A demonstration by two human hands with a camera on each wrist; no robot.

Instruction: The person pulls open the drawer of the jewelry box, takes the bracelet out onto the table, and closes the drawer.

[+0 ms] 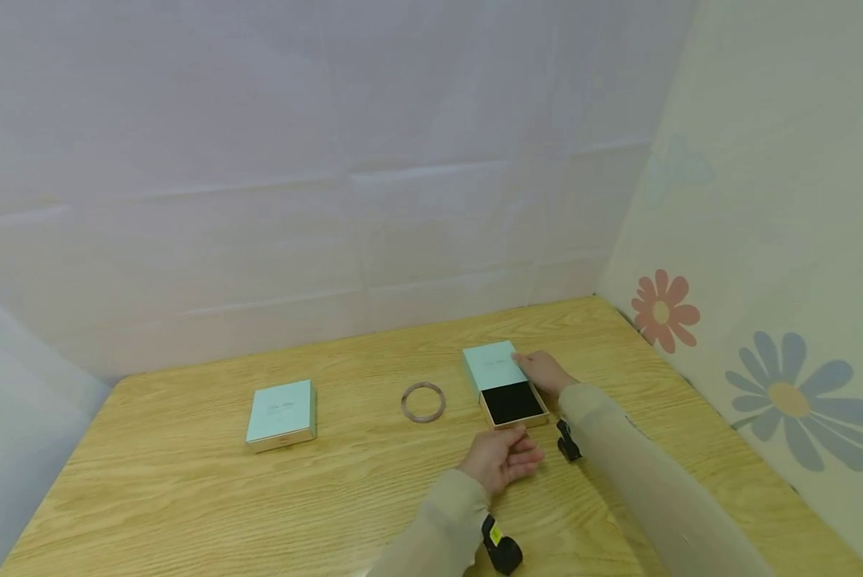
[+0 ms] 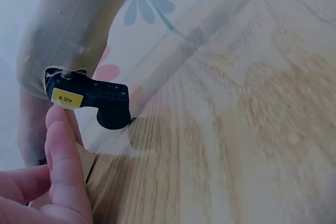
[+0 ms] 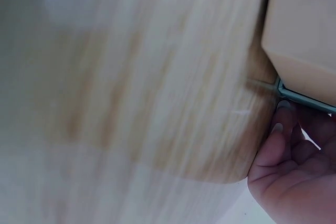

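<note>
A pale turquoise slide-out gift box (image 1: pixel 495 364) lies at the right of the table, its drawer (image 1: pixel 514 403) pulled partway out toward me and showing a black lining. My right hand (image 1: pixel 544 373) grips the sleeve by its right side, thumb on top; in the right wrist view its curled fingers (image 3: pixel 273 148) touch the sleeve's edge. At the drawer's front lip my left hand (image 1: pixel 502 461) pinches with thumb and index finger, the other fingers loosely bent. Its exact contact is partly hidden. Left of the box lies a thin pinkish-brown bangle (image 1: pixel 423 402), flat on the wood.
A second turquoise box (image 1: pixel 281 413), closed, sits farther left on the wooden table (image 1: pixel 186 489). A pale sheet (image 1: pixel 316 264) hangs behind the table, and a flower-patterned wall (image 1: pixel 770 264) borders its right side. Each wrist carries a black camera (image 1: pixel 502 547).
</note>
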